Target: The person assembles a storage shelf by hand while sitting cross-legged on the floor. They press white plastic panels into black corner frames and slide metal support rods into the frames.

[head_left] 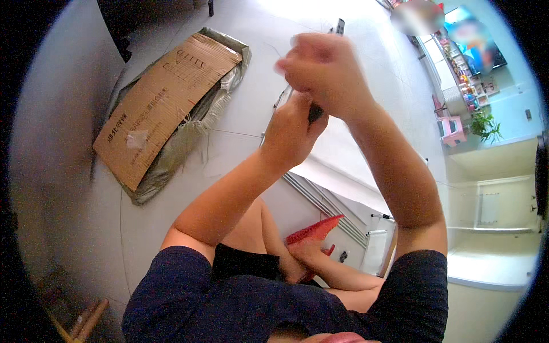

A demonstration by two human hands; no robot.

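Now, left forearm (229, 197): slanting up and inward.
Left hand (293, 127): I'm wrapping my fingers closely around a dark piece (315, 113).
Dark piece: showing between my hands; I should be keeping it steady.
Right hand (327, 66): curling just above, blurring; I can't tell what it's holding.
Right forearm (394, 163): angling up-left.

Both forearms (234, 191) extend forward, the curled right grip (327, 67) just beyond the folded left grip (293, 130).
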